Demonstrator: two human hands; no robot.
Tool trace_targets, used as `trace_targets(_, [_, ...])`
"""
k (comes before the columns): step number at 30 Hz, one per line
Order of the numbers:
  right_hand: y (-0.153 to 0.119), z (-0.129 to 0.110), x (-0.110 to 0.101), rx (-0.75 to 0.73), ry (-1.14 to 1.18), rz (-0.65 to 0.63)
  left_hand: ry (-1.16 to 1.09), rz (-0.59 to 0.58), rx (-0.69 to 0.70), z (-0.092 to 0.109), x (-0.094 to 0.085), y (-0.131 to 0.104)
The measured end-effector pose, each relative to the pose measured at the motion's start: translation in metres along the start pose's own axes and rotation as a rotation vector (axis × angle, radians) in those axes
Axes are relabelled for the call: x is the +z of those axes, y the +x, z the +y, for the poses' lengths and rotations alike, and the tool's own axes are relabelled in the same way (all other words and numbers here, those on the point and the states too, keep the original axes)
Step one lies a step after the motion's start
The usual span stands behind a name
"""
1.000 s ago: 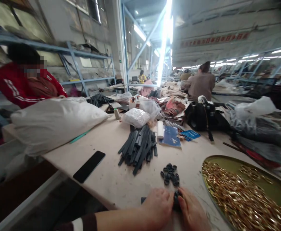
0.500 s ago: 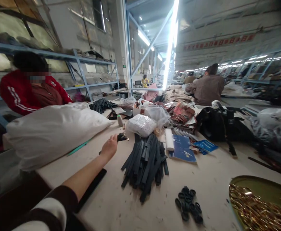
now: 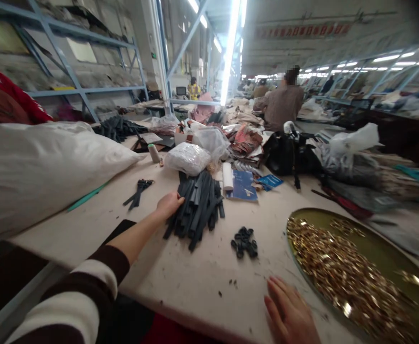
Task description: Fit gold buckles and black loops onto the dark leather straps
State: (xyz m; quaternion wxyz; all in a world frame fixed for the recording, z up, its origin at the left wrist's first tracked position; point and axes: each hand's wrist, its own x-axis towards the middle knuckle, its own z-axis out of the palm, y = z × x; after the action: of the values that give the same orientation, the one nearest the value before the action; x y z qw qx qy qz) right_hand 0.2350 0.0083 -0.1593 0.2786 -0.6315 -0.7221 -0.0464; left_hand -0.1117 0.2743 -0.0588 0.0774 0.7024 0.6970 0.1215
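Note:
My left hand (image 3: 169, 206) is at the left edge of a pile of black strips (image 3: 198, 205), its fingers closed on a strip there; the fingertips are partly hidden. To its left lie a few black straps with gold-coloured metal ends (image 3: 137, 192) on the table. My right hand (image 3: 291, 310) is low over the near part of the table, fingers stretched out and nothing in them. Beside it stands an olive oval tray (image 3: 291, 253) heaped with gold-coloured metal fittings (image 3: 345, 277). Several small black loops (image 3: 244, 242) lie between the strips and my right hand.
A large white sack (image 3: 44, 172) covers the table's left side, with a person's red sleeve (image 3: 19, 98) behind it. Farther back are a clear plastic bag (image 3: 188, 157), a white roll (image 3: 227, 177), a blue booklet (image 3: 243, 185) and a black bag (image 3: 284, 153). Another person (image 3: 283, 105) sits beyond.
The straps with metal ends have left my left hand and lie on the table. That hand has moved to the strip pile. My right hand has come into view, and the view has swung right.

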Motion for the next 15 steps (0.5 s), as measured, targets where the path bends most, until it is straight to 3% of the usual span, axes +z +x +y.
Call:
trace_targets(7, [0.003,-0.021,-0.019,0.107,0.108,0.014,-0.077,0.02,-0.047,0.016,-0.012,-0.029])
trace_targets(15, [0.017,-0.013,-0.037,0.175,0.324,0.034,-0.259,0.112,-0.101,0.031,-0.043,-0.066])
